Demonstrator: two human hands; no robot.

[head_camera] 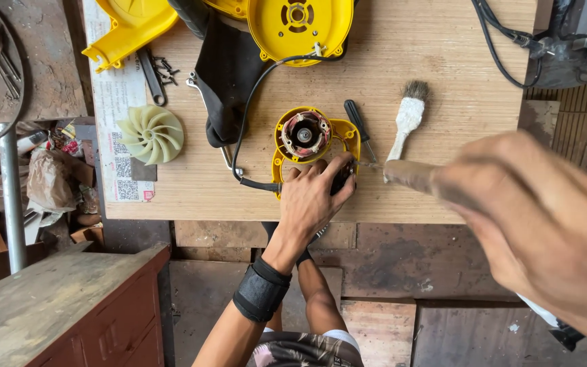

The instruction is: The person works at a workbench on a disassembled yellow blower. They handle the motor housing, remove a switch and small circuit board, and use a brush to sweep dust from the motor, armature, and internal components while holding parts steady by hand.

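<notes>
Left hand (314,194) grips yellow motor housing (307,139); right hand (531,211) blurred, grip unclear.

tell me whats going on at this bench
A person is working on a taken-apart yellow power tool. Their left hand grips the yellow motor housing on the wooden board; the right hand, blurred and close to the camera, points toward it. A pale fan wheel, screwdriver and paintbrush lie nearby.
</notes>
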